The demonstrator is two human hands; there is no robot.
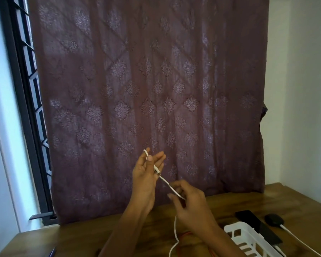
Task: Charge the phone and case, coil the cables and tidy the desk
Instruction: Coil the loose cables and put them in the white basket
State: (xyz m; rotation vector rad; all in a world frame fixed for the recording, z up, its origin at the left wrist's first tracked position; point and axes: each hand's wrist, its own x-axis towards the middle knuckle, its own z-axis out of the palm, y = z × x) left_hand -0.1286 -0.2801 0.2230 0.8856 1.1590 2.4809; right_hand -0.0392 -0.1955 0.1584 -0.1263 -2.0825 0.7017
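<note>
— Hands, head view. State?

— Left hand (pixel 144 175) raised at lower centre of frame, fingers nearly straight and pointing up, thumb pinning white cable (pixel 165 181) against them. Short end looped over top of fingers. Right hand (pixel 192 203) lower and to the right, thumb and forefinger pinching same cable, other fingers loosely curled. Span between both hands taut.

— Remainder of cable?

— Hanging from right hand toward bottom centre, down to desk (pixel 72 240), passing close to orange cable (pixel 186 234). Whether touching, cannot tell. Far end out of frame.

— Charging items?

— Lower right of frame. Dark flat slab, judged to be phone (pixel 258 224), lying just behind white basket (pixel 230 228), with white lead seemingly at its near end. Small black rounded case (pixel 273 220) just beside it, further right, own white lead running off toward bottom right corner. Charging judged already arranged; coiling judged barely begun, one turn at most.

— Hazards from here?

— Three noted. No hook on straight fingers: turns liable to slip off fingertips on any easing of thumb. Trailing length liable to snag orange cable and drag it into coil. Right forearm close above basket: risk of nudging basket against phone and unseating lead.

— Surroundings?

— Patterned curtain (pixel 146 80) across most of frame; barred window (pixel 26 71) at upper left.
</note>
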